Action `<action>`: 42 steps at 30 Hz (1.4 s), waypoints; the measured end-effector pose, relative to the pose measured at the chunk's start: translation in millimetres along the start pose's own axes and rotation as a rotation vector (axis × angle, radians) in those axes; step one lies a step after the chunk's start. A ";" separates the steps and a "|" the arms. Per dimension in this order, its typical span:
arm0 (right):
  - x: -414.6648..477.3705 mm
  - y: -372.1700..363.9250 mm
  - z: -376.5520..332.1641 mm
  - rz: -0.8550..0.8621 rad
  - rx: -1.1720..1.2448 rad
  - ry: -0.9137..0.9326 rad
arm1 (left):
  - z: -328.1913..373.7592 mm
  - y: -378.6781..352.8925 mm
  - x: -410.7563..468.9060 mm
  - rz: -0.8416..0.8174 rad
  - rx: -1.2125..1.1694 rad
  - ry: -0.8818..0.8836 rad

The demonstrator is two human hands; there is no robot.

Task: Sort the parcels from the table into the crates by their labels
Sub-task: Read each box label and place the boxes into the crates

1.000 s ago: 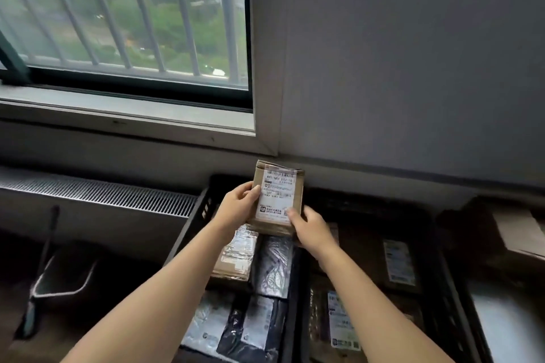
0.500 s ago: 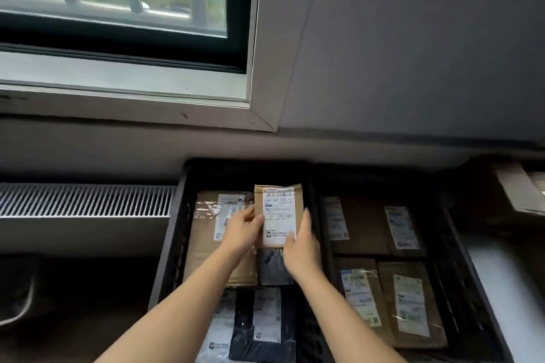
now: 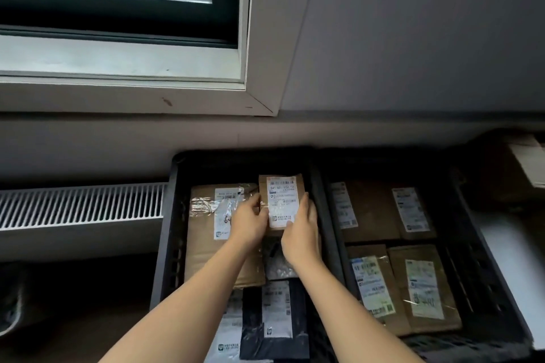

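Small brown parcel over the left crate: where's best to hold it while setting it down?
Hold the small brown parcel by its two long edges, low down, one hand from each side, as the left hand and right hand do. It is flat and narrow, label up; edge grips keep the label readable and the underside free to land in the left crate.
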State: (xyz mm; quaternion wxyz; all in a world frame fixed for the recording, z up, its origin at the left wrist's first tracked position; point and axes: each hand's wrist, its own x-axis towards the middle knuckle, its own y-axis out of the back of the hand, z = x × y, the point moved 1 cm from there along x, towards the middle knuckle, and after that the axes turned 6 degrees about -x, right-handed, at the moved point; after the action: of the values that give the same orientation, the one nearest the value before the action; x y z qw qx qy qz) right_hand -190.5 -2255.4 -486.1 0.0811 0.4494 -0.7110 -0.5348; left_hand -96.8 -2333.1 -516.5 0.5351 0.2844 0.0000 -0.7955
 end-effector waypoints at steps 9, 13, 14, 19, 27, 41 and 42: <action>-13.4 -2.0 9.3 -0.044 0.116 -0.023 | -8.7 5.3 -11.9 -0.026 -0.041 0.071; -19.4 1.6 14.0 -0.095 0.188 -0.026 | -8.3 3.0 -19.1 -0.040 -0.049 0.060; -21.5 4.6 14.7 -0.104 0.219 -0.032 | -5.6 3.0 -22.2 -0.044 -0.056 0.063; -20.2 46.7 19.5 0.014 0.484 0.006 | 11.4 8.3 -28.3 -0.024 -0.133 0.062; -22.8 126.7 76.7 0.145 0.720 -0.017 | 107.0 -43.7 -53.2 -0.120 -0.282 -0.104; -42.6 294.5 343.0 0.503 1.042 -0.258 | 239.1 -368.4 -154.1 -0.606 -0.111 -0.296; -39.1 305.5 363.5 0.509 1.074 -0.272 | 244.5 -392.8 -156.5 -0.621 -0.103 -0.285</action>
State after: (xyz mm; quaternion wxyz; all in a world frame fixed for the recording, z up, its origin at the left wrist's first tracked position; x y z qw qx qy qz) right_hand -553.0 -1969.8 -368.0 -0.1228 0.1711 -0.9704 -0.1180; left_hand -500.3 -2106.4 -360.3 0.2759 0.1297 0.0519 -0.9510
